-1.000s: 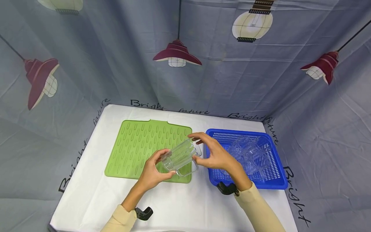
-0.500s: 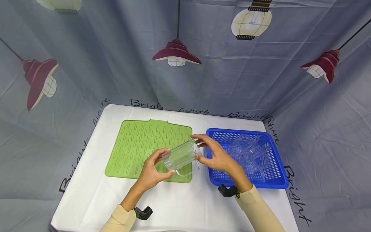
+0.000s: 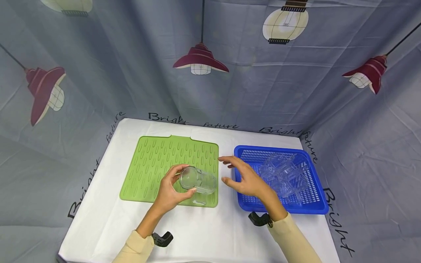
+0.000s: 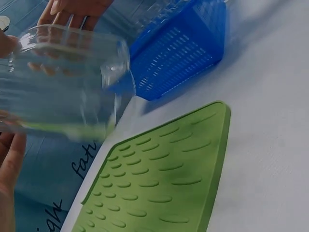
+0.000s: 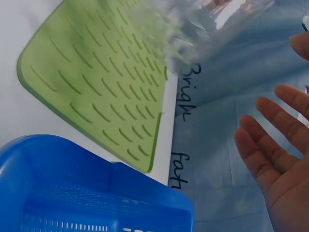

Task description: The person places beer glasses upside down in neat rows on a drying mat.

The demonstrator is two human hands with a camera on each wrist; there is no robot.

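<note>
A clear mug [image 3: 201, 180] is tilted over the right part of the green drying mat [image 3: 154, 168], its handle on the side toward the person. My left hand [image 3: 169, 190] grips it near one end, thumb on the near side and fingers on the far side. In the left wrist view the mug [image 4: 63, 82] spans the upper left, above the mat. My right hand [image 3: 246, 179] is apart from the mug, between it and the blue basket [image 3: 279, 211], fingers spread with nothing in them. The right wrist view shows its fingers [image 5: 275, 140] loosely extended.
Several clear glass pieces [image 3: 284, 175] lie heaped in the blue basket at the right of the white table [image 3: 210, 233]. A grey curtain [image 3: 210, 98] printed with lamps stands behind and at both sides of the table.
My right hand has let go of the mug. My left hand has turned the mug so the end it grips faces up more and the far end dips toward the mat.
</note>
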